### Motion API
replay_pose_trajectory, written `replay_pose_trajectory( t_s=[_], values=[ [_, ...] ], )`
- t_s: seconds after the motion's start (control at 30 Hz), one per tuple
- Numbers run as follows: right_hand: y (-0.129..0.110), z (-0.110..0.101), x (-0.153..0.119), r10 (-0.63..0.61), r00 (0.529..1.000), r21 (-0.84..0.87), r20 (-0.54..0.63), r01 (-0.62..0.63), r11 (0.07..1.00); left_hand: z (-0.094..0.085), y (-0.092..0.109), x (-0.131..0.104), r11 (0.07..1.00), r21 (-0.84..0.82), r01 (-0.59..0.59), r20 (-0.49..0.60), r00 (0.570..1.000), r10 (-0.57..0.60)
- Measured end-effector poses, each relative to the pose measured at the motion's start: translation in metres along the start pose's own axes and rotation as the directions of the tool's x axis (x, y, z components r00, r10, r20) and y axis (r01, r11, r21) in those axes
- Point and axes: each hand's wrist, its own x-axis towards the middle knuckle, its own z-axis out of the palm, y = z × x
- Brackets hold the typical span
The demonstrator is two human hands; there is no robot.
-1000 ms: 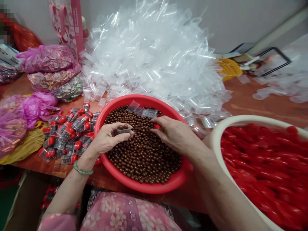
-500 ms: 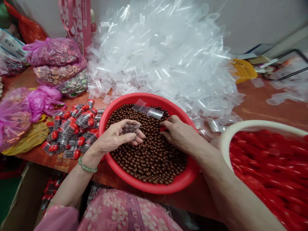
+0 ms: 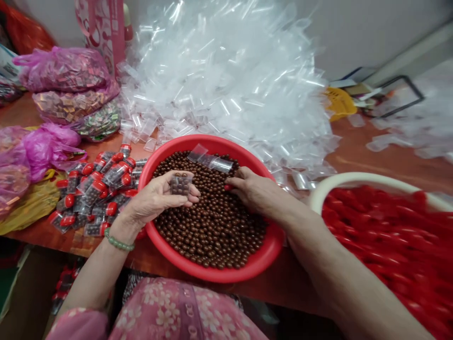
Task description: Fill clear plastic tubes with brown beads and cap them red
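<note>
My left hand [image 3: 166, 196] holds a small clear plastic container [image 3: 180, 185] filled with brown balls, thumb across its front. My right hand [image 3: 246, 189] is over the right part of the red basin [image 3: 215, 274], its fingers pinched on a small red cap [image 3: 229, 187], mostly hidden by the fingers. Glossy brown balls [image 3: 212, 231] fill the basin. A few clear empty containers [image 3: 221, 164] lie on top of the balls at the far side.
A big heap of clear containers [image 3: 226, 71] rises behind the basin. Filled red-capped containers [image 3: 95, 193] are piled to the left, beside pink bags [image 3: 71, 71]. A cream tub [image 3: 318, 193] of red caps [image 3: 382, 236] stands at right. A yellow basket [image 3: 339, 103] sits behind.
The view has swung slightly to the right, so everything sits further left. Both hands keep nearly the same pose over the basin, still holding the container and the red cap.
</note>
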Motion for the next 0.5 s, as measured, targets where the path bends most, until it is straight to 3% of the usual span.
replay_pose_trajectory(
  t_s=[0.1,0.17,0.23,0.3,0.37,0.5],
  values=[
    [-0.003,-0.010,0.001,-0.017,0.989,0.100,-0.144,0.031,0.995,-0.001,0.002,0.002,0.999,0.053,0.002,-0.030,1.000,0.000],
    [-0.010,-0.019,0.000,-0.026,0.962,0.241,-0.270,0.094,0.966,-0.001,0.002,0.002,0.997,0.074,0.011,-0.016,1.000,-0.010],
    [-0.020,-0.025,-0.001,0.025,0.947,0.424,-0.320,0.119,0.898,-0.001,0.002,0.002,0.995,0.095,0.031,-0.009,1.000,-0.030],
    [-0.033,-0.027,-0.001,0.095,0.960,0.633,-0.263,0.097,0.768,0.000,0.001,0.002,0.993,0.115,0.037,-0.009,0.999,-0.036],
    [-0.046,-0.025,0.000,0.143,0.974,0.814,-0.177,0.064,0.577,0.001,0.000,0.003,0.991,0.129,0.037,-0.017,0.999,-0.035],
    [-0.067,-0.018,0.007,0.240,0.961,0.973,-0.139,0.088,0.211,0.003,-0.003,0.005,0.993,0.099,0.067,-0.047,0.997,-0.063]
  ],
)
